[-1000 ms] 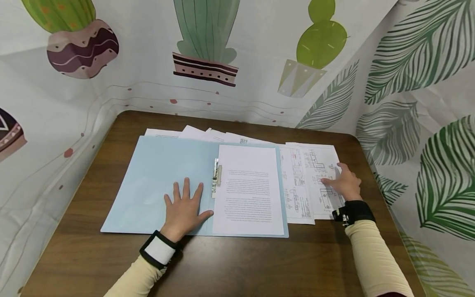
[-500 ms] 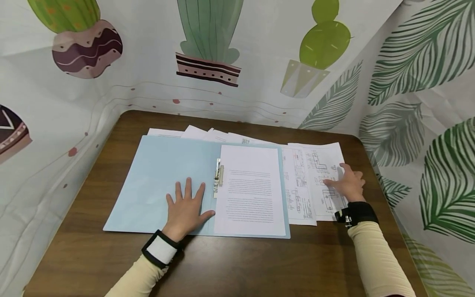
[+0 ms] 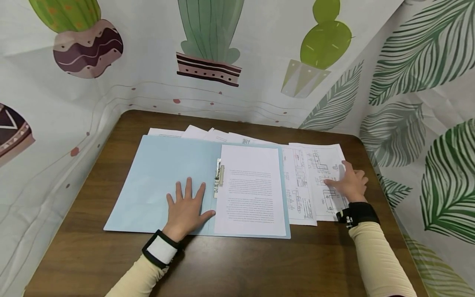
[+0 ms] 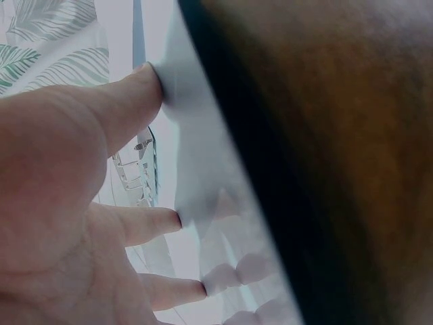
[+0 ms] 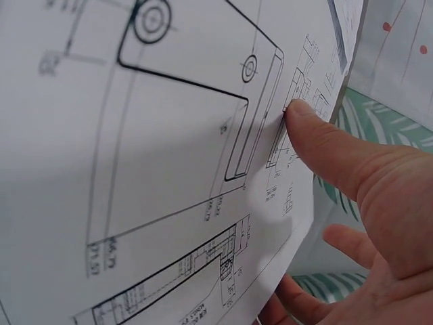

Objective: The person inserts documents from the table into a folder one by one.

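An open light-blue folder (image 3: 163, 173) lies on the brown table (image 3: 237, 264). A white text page (image 3: 250, 189) sits on its right half beside a metal clip (image 3: 219, 177). My left hand (image 3: 187, 208) lies flat on the folder's left flap (image 4: 203, 169), fingers spread, as the left hand (image 4: 61, 203) shows close up. My right hand (image 3: 350, 183) is at the right edge of a technical drawing sheet (image 3: 320, 165). In the right wrist view its thumb (image 5: 318, 135) presses on top of the drawing sheet (image 5: 135, 169), while the fingers reach under the edge.
A second drawing sheet (image 3: 297, 185) lies between the folder and the right-hand sheet. Several more papers (image 3: 200, 133) stick out behind the folder. Cloth walls printed with cacti (image 3: 208, 37) and leaves (image 3: 426, 123) close in the table at the back, left and right.
My right hand has crept slightly right along the drawing sheet's edge, its fingers curling a little. The left hand and folder have stayed put.
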`<state>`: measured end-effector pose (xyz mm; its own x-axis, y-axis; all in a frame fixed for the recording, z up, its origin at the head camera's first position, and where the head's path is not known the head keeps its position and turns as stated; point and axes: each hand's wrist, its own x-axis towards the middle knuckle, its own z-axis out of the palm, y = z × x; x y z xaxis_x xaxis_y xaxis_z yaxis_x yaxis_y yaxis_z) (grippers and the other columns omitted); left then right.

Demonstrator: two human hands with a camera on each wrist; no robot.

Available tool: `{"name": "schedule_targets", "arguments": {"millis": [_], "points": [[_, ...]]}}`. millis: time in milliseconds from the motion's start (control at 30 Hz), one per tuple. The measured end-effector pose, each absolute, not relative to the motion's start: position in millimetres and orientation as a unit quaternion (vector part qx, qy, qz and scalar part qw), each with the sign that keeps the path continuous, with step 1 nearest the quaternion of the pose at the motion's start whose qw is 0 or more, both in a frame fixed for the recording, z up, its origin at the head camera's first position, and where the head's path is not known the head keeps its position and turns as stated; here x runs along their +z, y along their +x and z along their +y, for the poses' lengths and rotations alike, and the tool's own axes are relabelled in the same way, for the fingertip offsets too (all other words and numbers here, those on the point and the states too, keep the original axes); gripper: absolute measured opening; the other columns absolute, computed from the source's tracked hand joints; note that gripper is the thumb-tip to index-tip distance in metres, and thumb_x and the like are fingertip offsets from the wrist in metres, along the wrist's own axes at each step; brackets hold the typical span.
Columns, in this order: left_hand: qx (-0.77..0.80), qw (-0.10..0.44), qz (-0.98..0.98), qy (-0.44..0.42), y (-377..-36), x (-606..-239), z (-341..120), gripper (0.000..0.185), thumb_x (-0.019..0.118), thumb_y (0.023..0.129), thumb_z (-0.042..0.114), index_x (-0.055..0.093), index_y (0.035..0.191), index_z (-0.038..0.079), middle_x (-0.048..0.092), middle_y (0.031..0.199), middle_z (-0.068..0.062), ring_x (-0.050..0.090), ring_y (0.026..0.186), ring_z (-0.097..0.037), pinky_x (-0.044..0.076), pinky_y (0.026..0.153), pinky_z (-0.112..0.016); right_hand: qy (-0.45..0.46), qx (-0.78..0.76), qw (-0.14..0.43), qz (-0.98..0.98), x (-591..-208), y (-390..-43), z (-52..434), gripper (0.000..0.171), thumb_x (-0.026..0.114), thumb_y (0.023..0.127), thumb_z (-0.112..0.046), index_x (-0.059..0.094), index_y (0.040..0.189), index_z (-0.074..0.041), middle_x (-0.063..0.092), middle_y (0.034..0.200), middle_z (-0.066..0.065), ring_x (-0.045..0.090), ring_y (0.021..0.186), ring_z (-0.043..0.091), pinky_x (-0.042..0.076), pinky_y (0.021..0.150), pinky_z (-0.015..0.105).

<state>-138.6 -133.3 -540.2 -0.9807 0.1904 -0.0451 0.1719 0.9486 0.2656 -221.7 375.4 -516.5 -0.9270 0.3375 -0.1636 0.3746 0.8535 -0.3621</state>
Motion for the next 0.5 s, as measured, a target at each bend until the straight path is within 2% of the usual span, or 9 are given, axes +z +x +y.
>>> {"name": "schedule_targets", "arguments": {"millis": [300,500], "points": [[0.136,0.038,0.986,0.090,-138.3,-539.8,-133.0,0.092,0.079,0.083,0.058,0.048,0.153,0.006,0.028,0.159,-0.037,0.021,0.143,-0.066,0.021,0.102,-0.084,0.183,-0.189,0.034,0.964,-514.2,-219.8,371.3,0.104,0.085,0.084,-0.029,0.021,0.162,-0.005,0.034,0.136,0.047,0.028,0.122,0.060,0.030,0.093,0.070],[0.134,0.035,0.986,0.091,-138.3,-540.0,-132.8,0.091,0.079,0.083,0.058,0.049,0.152,0.006,0.029,0.159,-0.037,0.021,0.143,-0.066,0.022,0.101,-0.085,0.189,-0.197,0.037,0.961,-511.6,-218.7,371.4,0.101,0.083,0.086,-0.025,0.019,0.162,-0.004,0.034,0.136,0.046,0.031,0.122,0.060,0.035,0.089,0.069]]}}
